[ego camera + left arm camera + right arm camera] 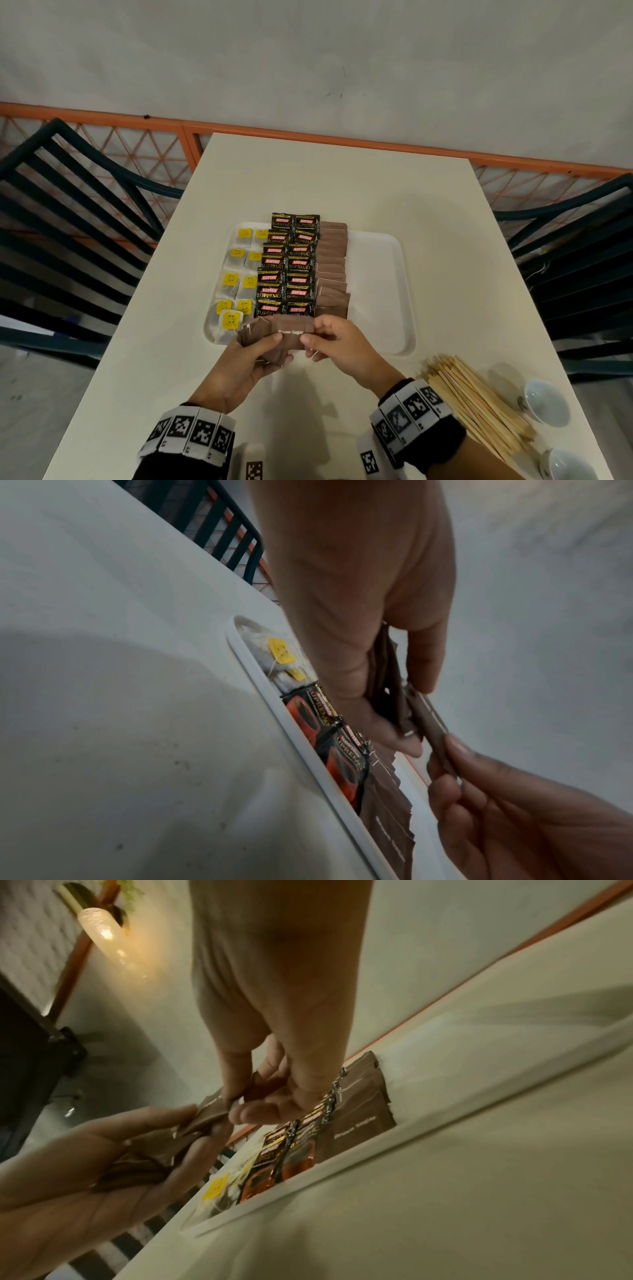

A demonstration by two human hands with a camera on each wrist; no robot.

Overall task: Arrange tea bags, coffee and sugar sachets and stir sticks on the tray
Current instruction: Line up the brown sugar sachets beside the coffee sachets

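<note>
We're on the sugar column: left hand (251, 356) grips the stack (255, 337), right fingers (310, 339) pinch one sachet (291, 330), next lay it just beyond them

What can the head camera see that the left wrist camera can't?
Only the head view shows the pile of wooden stir sticks lying on the table off the tray, and two white cups beside them. It also shows the whole tray layout in rows.

Only the left wrist view shows the held sachets edge-on, fanned between the fingers.

Both show the white tray, the yellow-tagged tea bags, the black coffee sachets, the brown sugar sachets, the left hand gripping a stack, and the right hand pinching one sachet.
</note>
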